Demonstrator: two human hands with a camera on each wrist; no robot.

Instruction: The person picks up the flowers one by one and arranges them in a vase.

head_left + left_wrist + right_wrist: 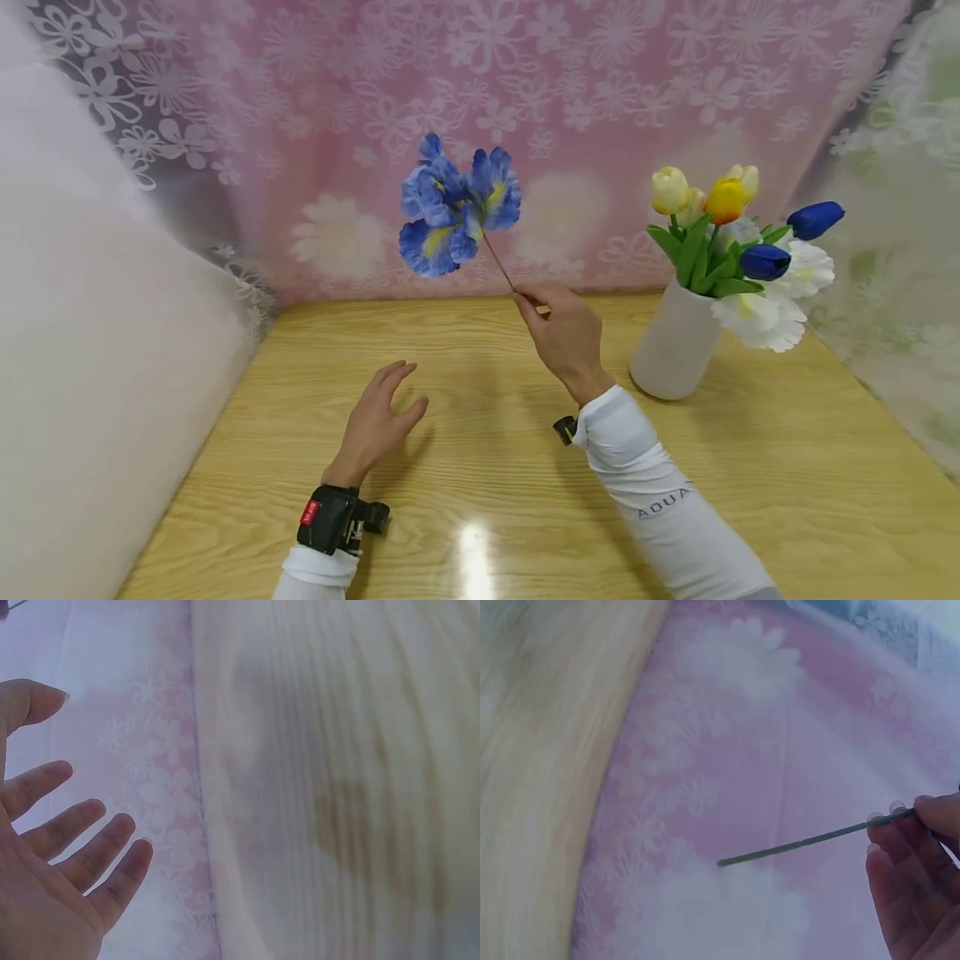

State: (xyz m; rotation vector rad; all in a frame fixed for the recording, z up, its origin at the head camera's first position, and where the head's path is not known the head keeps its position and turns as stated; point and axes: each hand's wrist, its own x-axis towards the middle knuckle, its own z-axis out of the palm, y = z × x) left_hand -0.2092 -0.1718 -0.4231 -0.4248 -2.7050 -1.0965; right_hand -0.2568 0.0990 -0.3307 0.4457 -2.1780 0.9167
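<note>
My right hand [564, 332] pinches the thin stem of a blue artificial iris [442, 204] between thumb and fingertips. Its ruffled blue petals with yellow centres are up and to the left of the hand, in front of the pink curtain. In the right wrist view, a length of green stem [799, 844] sticks out beyond the fingers of the right hand [919, 881]; the petals are out of that view. Over the left part of the table is my left hand [372, 429], holding nothing. Its fingers are spread and slightly bent in the left wrist view [71, 855].
A white vase [675, 342] stands at the right of the wooden table [465, 450]. In it are cream and yellow-orange tulips [726, 200], dark blue tulips [765, 262] and white ruffled flowers [765, 317]. Flowered curtains [300, 125] border the table's back and sides.
</note>
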